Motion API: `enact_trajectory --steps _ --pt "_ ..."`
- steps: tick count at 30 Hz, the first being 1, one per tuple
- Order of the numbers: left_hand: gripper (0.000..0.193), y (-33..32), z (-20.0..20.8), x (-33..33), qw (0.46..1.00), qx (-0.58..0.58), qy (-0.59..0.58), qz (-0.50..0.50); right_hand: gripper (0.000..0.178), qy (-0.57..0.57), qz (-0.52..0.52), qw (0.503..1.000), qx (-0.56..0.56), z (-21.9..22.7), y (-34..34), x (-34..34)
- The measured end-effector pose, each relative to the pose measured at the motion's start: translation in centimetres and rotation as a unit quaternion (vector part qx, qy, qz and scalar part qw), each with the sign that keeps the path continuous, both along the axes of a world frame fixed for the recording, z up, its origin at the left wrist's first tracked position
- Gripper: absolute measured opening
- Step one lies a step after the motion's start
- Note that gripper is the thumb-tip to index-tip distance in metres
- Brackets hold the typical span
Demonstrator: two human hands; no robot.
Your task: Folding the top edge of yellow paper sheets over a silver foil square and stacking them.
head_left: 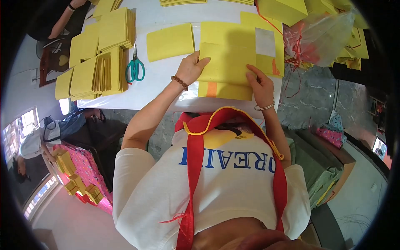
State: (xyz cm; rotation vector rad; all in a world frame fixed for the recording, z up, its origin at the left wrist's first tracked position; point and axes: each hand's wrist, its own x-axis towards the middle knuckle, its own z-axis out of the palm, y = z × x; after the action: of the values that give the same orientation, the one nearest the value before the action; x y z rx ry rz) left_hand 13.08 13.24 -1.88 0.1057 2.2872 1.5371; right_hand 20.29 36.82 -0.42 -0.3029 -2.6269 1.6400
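Note:
Folded yellow paper (228,62) lies in front of me at the table's near edge. My left hand (191,70) is closed on its left edge, thumb on top and the other fingers partly hidden. At the right edge, my right hand (262,87) grips the paper between thumb and fingers. Beneath it are more yellow sheets (270,64) with a pale silvery patch and orange marks. To the left rests a separate yellow paper packet (170,41). Teal-handled scissors (135,70) lie farther left, beside the stacked packets.
Stacks of yellow paper (116,29) cover the table's left side. A clear plastic bag (321,41) with red string sits at the right. Another person's arm (62,23) shows at the far left. Boxes (321,166) stand right of me; a pink-covered table (89,166) is at left.

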Motion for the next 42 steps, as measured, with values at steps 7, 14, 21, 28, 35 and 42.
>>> enact_trajectory --steps 7,14,21,28,35,42 --pt "0.032 -0.2 -1.3 -0.3 0.998 0.051 -0.036 0.014 0.029 -0.018 -0.025 1.000 -0.002 -0.5 -0.5 -0.2" --pt "0.027 -0.1 2.3 0.4 0.990 0.068 -0.090 0.083 0.030 -0.030 -0.027 0.999 0.015 0.1 -0.7 -0.3" --pt "0.034 2.7 5.6 1.3 0.866 -0.255 0.424 -0.069 0.029 -0.044 -0.023 0.998 0.041 0.3 -0.8 -0.3" --pt "0.051 5.4 2.6 1.5 0.824 -0.301 0.418 -0.235 0.027 -0.003 -0.027 0.999 0.047 -0.1 -1.0 -0.3" --pt "0.056 5.3 1.2 1.7 0.829 -0.302 0.408 -0.234 0.037 -0.002 -0.013 0.996 0.084 0.8 -0.7 0.9" --pt "0.058 5.2 0.7 1.6 0.825 -0.291 0.424 -0.234 0.053 0.161 0.178 0.883 0.404 -1.8 -1.4 4.4"
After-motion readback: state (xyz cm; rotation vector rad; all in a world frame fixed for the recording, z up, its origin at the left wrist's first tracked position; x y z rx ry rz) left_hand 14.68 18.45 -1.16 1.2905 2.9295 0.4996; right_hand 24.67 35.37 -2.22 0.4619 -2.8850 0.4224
